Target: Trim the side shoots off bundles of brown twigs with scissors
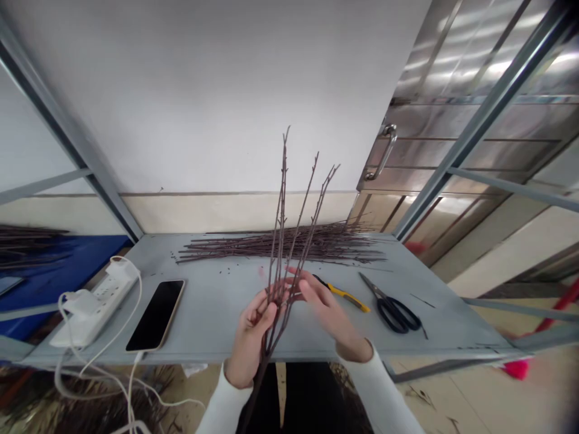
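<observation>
My left hand is closed around a dark brown branch, just above where it forks into several thin twigs. The twigs rise upright, with small buds or stubs along them. Beside them, my right hand has its fingers stretched out toward and partly behind the twigs, thumb apart; it is slightly blurred. Whether its fingertips touch the twigs I cannot tell. Behind both hands, a long pile of similar bare branches lies across the back of the grey table.
Right of my hands lie a yellow-handled tool, its front partly hidden, and black-handled scissors. A phone on a charging cable and a white power strip are at left. Metal posts frame the table; a wall stands behind.
</observation>
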Demonstrator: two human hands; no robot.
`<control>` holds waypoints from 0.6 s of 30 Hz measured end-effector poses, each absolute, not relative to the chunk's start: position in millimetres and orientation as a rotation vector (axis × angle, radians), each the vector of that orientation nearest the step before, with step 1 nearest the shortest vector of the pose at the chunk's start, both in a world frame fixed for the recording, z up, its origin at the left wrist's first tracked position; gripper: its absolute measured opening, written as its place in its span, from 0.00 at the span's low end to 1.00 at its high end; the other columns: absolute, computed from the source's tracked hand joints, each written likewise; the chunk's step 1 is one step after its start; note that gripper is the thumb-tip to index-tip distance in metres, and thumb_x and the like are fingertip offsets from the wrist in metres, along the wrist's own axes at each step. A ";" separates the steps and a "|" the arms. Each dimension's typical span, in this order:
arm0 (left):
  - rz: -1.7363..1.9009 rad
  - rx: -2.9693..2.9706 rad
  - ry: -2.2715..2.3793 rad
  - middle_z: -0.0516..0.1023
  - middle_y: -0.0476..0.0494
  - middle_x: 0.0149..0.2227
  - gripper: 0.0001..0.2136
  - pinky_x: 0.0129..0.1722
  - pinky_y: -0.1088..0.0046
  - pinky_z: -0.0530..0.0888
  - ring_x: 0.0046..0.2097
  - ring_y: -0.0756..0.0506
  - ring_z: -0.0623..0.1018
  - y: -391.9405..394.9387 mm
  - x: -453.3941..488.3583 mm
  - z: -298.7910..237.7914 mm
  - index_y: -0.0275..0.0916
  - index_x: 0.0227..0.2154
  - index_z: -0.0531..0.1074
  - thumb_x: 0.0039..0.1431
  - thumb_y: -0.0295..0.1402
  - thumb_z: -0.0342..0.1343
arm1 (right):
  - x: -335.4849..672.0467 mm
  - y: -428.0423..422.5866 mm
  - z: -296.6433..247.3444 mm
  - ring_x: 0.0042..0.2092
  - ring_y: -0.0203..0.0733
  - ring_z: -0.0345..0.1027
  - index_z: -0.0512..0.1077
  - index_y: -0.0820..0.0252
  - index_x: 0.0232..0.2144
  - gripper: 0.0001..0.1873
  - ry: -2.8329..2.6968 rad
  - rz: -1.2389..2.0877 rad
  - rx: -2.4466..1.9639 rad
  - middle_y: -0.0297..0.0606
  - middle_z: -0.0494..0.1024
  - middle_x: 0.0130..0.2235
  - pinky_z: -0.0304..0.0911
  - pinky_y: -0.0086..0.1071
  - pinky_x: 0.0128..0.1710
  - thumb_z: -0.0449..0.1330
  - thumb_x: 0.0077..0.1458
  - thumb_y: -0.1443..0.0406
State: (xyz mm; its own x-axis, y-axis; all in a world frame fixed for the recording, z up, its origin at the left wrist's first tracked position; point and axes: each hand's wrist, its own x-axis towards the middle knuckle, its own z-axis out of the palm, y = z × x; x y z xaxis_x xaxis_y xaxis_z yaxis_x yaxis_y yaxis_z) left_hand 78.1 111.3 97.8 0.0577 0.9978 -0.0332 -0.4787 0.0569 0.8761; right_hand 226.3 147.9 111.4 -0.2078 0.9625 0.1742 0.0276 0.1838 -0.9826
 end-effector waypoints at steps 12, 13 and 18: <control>1.194 1.163 1.137 0.74 0.40 0.45 0.21 0.38 0.72 0.73 0.38 0.47 0.76 96.4 43.9 63.0 0.40 0.50 0.63 0.54 0.39 0.57 | 176.8 130.6 79.9 0.42 0.46 0.73 0.66 0.59 0.42 0.19 -1.188 1.395 -0.910 0.43 0.78 0.41 0.70 0.41 0.44 0.56 0.54 0.53; 1.135 1.187 1.126 0.74 0.40 0.44 0.22 0.34 0.73 0.73 0.33 0.49 0.75 91.4 41.9 58.4 0.41 0.51 0.62 0.55 0.39 0.56 | 176.6 125.0 76.8 0.46 0.46 0.72 0.65 0.59 0.44 0.19 -1.180 1.380 -0.912 0.44 0.77 0.43 0.67 0.41 0.48 0.55 0.54 0.53; 0.946 1.237 1.026 0.72 0.46 0.30 0.22 0.25 0.75 0.69 0.24 0.52 0.69 61.7 36.3 38.8 0.39 0.52 0.62 0.58 0.44 0.50 | 185.6 86.7 60.6 0.51 0.45 0.68 0.62 0.59 0.50 0.24 -1.178 1.305 -1.073 0.46 0.74 0.49 0.63 0.38 0.52 0.53 0.56 0.52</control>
State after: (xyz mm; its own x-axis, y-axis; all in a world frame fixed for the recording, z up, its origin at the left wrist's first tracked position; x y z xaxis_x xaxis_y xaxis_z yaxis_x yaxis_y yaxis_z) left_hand 36.3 61.7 38.8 0.2775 0.9563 -0.0921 -0.0149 0.1001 0.9949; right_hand 185.6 86.7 60.6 -0.0710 0.9973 0.0202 -0.1215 0.0114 -0.9925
